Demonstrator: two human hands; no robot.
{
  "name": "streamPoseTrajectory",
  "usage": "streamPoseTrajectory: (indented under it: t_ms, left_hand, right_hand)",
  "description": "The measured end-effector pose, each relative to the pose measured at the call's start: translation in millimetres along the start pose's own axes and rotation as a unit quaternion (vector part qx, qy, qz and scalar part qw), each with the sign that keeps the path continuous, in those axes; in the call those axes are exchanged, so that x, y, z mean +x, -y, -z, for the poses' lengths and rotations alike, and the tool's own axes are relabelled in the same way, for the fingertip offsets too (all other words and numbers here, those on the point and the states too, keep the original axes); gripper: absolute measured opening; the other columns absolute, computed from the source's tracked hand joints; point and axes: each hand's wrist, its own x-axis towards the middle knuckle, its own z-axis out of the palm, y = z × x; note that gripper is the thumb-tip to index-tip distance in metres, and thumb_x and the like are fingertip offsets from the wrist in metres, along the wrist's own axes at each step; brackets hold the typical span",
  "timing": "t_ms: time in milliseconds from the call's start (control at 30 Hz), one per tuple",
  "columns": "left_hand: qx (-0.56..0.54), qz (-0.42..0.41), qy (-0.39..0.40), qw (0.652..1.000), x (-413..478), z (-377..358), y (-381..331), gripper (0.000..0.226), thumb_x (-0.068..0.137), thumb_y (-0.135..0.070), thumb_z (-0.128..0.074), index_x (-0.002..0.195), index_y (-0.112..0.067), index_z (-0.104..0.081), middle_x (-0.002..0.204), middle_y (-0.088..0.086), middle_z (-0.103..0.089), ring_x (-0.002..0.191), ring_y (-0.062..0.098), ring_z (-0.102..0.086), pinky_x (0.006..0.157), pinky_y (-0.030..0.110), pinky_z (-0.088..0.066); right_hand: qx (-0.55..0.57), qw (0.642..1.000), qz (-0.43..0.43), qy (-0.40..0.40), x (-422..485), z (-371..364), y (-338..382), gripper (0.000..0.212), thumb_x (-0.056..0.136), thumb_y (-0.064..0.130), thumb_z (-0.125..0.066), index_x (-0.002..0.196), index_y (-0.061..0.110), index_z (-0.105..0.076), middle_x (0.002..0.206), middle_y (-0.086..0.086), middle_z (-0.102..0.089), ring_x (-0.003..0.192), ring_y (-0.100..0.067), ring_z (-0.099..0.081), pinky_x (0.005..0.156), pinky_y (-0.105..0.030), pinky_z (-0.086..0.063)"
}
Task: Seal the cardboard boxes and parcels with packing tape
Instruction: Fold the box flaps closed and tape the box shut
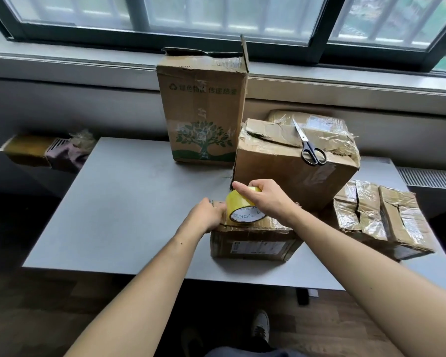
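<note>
A small flat cardboard box [252,244] lies at the near middle of the grey table [129,202]. On its top stands a yellow roll of packing tape [238,208], tilted toward me. My right hand [263,199] grips the roll from above, index finger stretched over its far edge. My left hand [207,217] rests at the box's left top edge beside the roll, fingers curled; what they pinch is hidden.
A tall box with a green tree print [204,109] stands open at the back. A large worn box [294,163] right of it carries black-handled scissors [310,148]. Two taped parcels [379,217] lie at the right. A brown object [36,150] sits off the table's left.
</note>
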Motion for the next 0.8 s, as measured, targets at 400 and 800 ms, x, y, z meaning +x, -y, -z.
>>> streamPoseTrajectory:
  t_ms: [400,800]
  left_hand:
    - [0.091,-0.158,0.060,0.981,-11,18,-13,0.051,0.106,-0.022,-0.039,0.155,-0.016,-0.025,0.161,0.004,-0.023,0.143,0.024,-0.033,0.116,0.036,-0.031]
    - [0.325,-0.301,-0.001,0.897,13,-2,3,0.060,0.058,-0.062,-0.074,0.105,-0.035,-0.046,0.096,-0.010,-0.057,0.089,0.021,-0.054,0.073,0.039,-0.052]
  right_hand:
    - [0.100,0.995,-0.002,0.018,-1,10,-24,0.061,0.081,0.073,-0.063,0.075,0.012,-0.056,0.071,-0.007,-0.035,0.067,-0.020,-0.034,0.063,-0.034,-0.027]
    - [0.203,0.979,-0.028,0.013,1,2,-29,0.072,0.067,0.079,-0.068,0.076,0.008,-0.059,0.073,-0.012,-0.049,0.070,-0.025,-0.051,0.063,-0.032,-0.037]
